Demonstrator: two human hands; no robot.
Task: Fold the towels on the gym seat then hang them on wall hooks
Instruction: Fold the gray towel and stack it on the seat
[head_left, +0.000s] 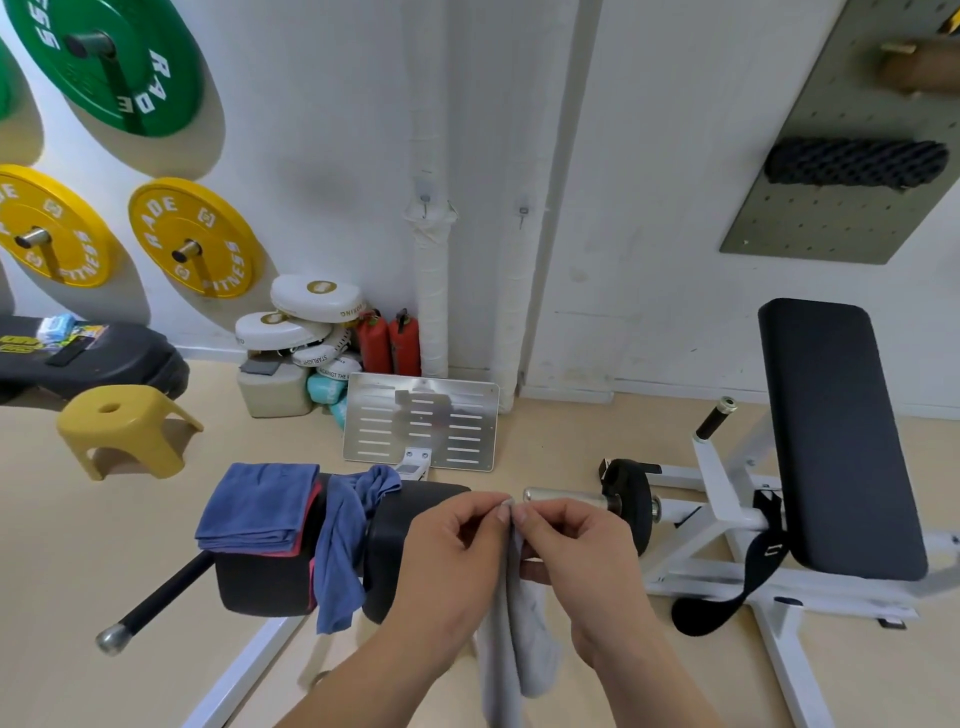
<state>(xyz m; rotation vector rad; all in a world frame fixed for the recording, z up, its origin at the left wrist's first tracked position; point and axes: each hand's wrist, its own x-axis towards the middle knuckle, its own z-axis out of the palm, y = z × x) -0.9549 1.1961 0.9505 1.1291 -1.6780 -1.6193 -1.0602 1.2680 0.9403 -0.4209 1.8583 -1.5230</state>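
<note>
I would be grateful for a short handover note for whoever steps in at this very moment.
Hands: left hand and right hand both pinch the top of the grey towel, which hangs between them.
Things: folded blue towel lies on the black pad, over a red cloth; a second blue towel is draped there unfolded.
Done: one blue towel folded.
Left: fold the grey and draped towels, then hang all; the wall hooks are bare.

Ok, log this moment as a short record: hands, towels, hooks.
left hand: pinches top of grey towel
right hand: pinches the same edge
grey towel: hangs down from both hands
folded blue towel: on black pad, atop red towel
loose blue towel: draped over pad, unfolded
wall hooks: two, both bare
</note>
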